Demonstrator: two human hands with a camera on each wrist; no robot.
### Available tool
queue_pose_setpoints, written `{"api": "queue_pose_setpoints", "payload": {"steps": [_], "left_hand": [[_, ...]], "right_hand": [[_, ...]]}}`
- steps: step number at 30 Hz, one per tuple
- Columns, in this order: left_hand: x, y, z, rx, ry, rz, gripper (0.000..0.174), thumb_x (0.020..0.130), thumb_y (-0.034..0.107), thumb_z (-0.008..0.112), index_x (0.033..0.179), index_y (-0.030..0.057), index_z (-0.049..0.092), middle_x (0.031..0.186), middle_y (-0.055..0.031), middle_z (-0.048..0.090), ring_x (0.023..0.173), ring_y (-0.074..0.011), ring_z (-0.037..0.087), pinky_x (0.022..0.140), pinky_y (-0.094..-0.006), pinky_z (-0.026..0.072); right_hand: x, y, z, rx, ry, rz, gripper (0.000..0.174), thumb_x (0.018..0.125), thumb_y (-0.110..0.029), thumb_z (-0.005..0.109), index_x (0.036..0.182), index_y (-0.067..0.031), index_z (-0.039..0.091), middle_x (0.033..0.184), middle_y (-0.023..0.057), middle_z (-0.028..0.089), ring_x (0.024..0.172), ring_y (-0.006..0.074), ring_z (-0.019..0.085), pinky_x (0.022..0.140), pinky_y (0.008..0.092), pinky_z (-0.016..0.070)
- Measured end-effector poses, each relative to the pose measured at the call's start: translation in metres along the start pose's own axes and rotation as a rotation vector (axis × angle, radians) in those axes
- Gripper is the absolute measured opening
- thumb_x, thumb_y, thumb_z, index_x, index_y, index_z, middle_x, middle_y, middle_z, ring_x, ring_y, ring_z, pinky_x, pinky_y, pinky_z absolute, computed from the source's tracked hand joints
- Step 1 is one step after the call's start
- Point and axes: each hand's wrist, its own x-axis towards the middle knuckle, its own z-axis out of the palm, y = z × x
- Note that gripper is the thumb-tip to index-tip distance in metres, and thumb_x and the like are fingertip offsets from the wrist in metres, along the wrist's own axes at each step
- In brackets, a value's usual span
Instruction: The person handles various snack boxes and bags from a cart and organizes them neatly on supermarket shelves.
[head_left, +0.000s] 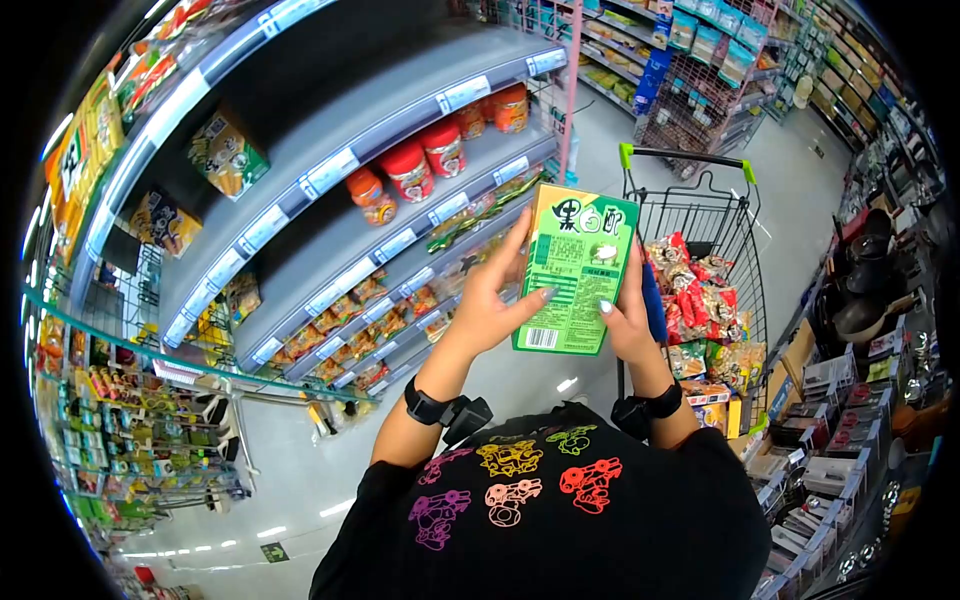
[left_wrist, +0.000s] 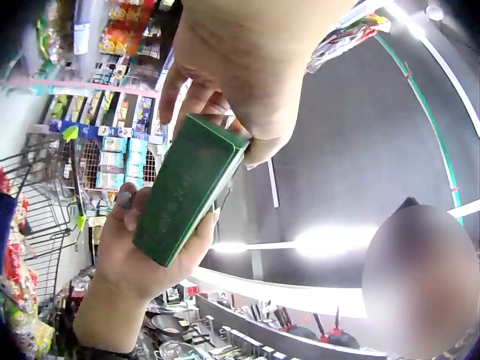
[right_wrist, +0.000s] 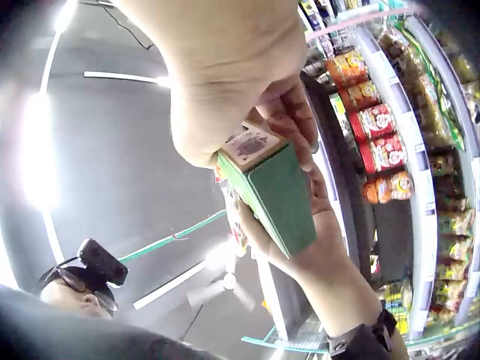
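Box [head_left: 572,268] is held print-side up, seemingly for reading. Left hand [head_left: 491,306] and right hand [head_left: 630,322] pinch opposite sides, probably steadying it.

Forearms [head_left: 405,442] reach forward; left hand [head_left: 488,315] and right hand [head_left: 630,325] face each other; thumbs [head_left: 525,310] slant inward; fingers [left_wrist: 172,94] curled

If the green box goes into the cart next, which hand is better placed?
Probably the right hand: it grips the green box on the side nearer the cart; the left hand holds the side nearer the shelves.
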Motion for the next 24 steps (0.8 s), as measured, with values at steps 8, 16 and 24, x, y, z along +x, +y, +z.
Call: {"api": "queue_pose_setpoints", "payload": {"steps": [8, 16, 24], "left_hand": [[-0.027, 0.024, -0.031, -0.379, -0.003, -0.116, 0.071, 0.082, 0.001, 0.051, 0.141, 0.0016, 0.01, 0.131, -0.0154, 0.041, 0.108, -0.0183, 0.051, 0.091, -0.0304, 0.0393], [-0.05, 0.029, -0.058, -0.45, 0.069, -0.153, 0.07, 0.08, -0.001, 0.047, 0.141, 0.0006, 0.011, 0.133, -0.0143, 0.039, 0.107, -0.0178, 0.052, 0.09, -0.0294, 0.0404], [-0.077, -0.001, -0.093, -0.746, 0.068, -0.254, 0.058, 0.085, 0.011, 0.055, 0.136, 0.0, 0.029, 0.114, -0.0105, 0.055, 0.098, -0.0122, 0.055, 0.083, -0.025, 0.0443]], "right_hand": [[0.002, -0.014, 0.047, 0.174, -0.098, 0.04, 0.092, 0.078, -0.015, 0.055, 0.14, -0.0057, -0.012, 0.145, 0.0143, 0.011, 0.128, 0.0248, 0.029, 0.101, 0.0346, 0.0282], [0.005, -0.008, 0.082, 0.204, -0.111, 0.066, 0.093, 0.078, -0.02, 0.056, 0.14, -0.0047, -0.011, 0.147, 0.0135, 0.004, 0.132, 0.0247, 0.022, 0.103, 0.0346, 0.0257], [0.004, 0.022, 0.128, 0.471, 0.112, 0.109, 0.073, 0.091, -0.045, 0.037, 0.14, -0.0223, -0.011, 0.144, 0.0117, 0.016, 0.124, 0.0281, 0.036, 0.097, 0.0406, 0.0392]]}}
